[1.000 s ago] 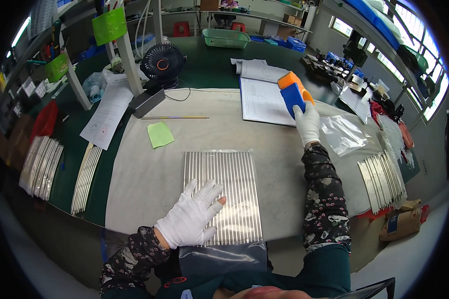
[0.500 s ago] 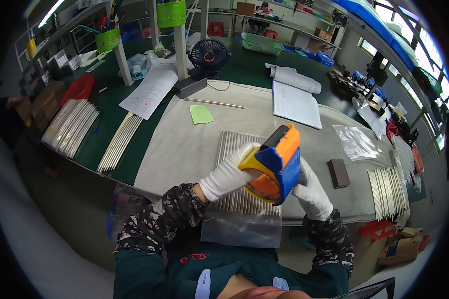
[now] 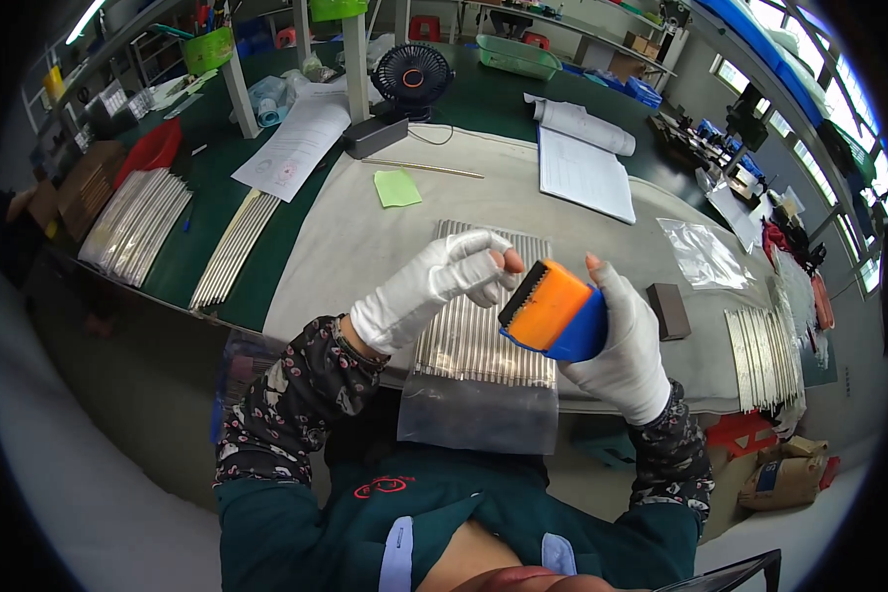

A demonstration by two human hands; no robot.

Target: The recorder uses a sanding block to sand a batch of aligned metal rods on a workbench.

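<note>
Where our view settles first, a tape dispenser (image 3: pixel 553 314) of smooth orange and blue plastic, with a dark saw-toothed edge, is held above the right side of a bag of rods (image 3: pixel 479 347). We see the right hand (image 3: pixel 622 340), in a white knit glove, wrapped around its blue body, with the bare thumb tip raised. Over the bag's upper part, the left hand (image 3: pixel 454 281) has its gloved fingers bent, the bare tips close to the toothed edge; we cannot tell whether they pinch any tape.

Beneath, we find shiny, straight metal rods lying side by side under clear film, and the bag's limp, see-through flap hangs toward us over the table edge. All around the bag spreads a pale, matte cloth (image 3: pixel 355 242).

Right of the bag we note a dark, hard-edged block (image 3: pixel 669 312), then a crinkled plastic sheet (image 3: pixel 703 255) and more rods (image 3: pixel 763 360). Beyond its top lie a square green paper note (image 3: pixel 398 188), a thin rod (image 3: pixel 422 169) and an open paper book (image 3: pixel 584 178); farther off stands a round black fan (image 3: pixel 413 81).
</note>
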